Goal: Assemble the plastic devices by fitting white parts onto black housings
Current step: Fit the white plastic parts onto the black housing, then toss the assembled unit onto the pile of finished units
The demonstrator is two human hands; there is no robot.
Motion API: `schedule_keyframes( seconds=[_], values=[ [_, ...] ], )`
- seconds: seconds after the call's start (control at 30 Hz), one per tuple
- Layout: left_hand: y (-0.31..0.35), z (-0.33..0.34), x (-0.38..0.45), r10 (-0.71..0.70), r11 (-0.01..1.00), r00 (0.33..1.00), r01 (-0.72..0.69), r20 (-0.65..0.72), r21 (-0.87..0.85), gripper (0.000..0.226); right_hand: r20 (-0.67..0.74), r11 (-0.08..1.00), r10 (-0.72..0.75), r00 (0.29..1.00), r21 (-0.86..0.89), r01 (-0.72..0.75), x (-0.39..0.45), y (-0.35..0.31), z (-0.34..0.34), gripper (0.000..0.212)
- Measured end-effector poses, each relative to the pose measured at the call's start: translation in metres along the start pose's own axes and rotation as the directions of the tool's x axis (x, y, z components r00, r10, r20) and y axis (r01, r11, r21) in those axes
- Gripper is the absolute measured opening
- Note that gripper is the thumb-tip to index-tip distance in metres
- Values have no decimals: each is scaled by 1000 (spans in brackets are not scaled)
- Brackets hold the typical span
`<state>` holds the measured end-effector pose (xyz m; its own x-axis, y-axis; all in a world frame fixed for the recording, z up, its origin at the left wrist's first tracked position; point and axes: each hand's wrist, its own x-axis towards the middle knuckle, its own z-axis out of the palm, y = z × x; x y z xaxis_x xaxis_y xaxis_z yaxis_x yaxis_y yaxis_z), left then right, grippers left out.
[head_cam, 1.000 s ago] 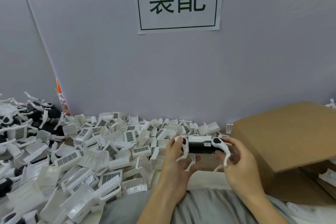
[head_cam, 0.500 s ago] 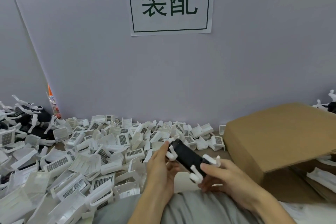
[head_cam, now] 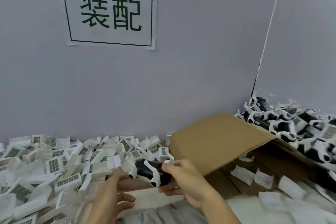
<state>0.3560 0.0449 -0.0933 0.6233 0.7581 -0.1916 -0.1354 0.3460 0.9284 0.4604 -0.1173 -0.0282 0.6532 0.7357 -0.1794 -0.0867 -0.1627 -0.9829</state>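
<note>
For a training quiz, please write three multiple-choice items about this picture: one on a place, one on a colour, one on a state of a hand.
1. Where is the pile of black-and-white devices?
A. right of the cardboard box
B. left of it
C. on the wall sign

2. What colour are the characters on the sign?
A. red
B. dark green
C. yellow

3. What does the right hand do?
A. lies flat
B. points at the sign
C. grips the device

Answers: 1 A, the pile lies behind the box's right edge. 2 B, the strokes are dark green. 3 C, the fingers curl round the black housing, while the left hand is open.
</note>
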Motion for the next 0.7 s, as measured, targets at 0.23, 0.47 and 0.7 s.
schedule_keyframes(
  seconds=[0.23, 0.47, 0.7],
  values=[
    [3, 1, 2, -63, 998, 998, 63, 22, 28, 24, -218, 890, -214, 952, 359, 282, -5, -72, -60, 20],
    [2, 7, -6, 63, 992, 991, -75, 116, 104, 22, -681, 668, -312, 663, 339, 662, 39, -157, -140, 39],
    [-3, 6, -1, 51, 973, 989, -80, 136, 216, 21, -548, 897, -361, 754, 16, 441, 45, -30, -58, 35]
  ],
)
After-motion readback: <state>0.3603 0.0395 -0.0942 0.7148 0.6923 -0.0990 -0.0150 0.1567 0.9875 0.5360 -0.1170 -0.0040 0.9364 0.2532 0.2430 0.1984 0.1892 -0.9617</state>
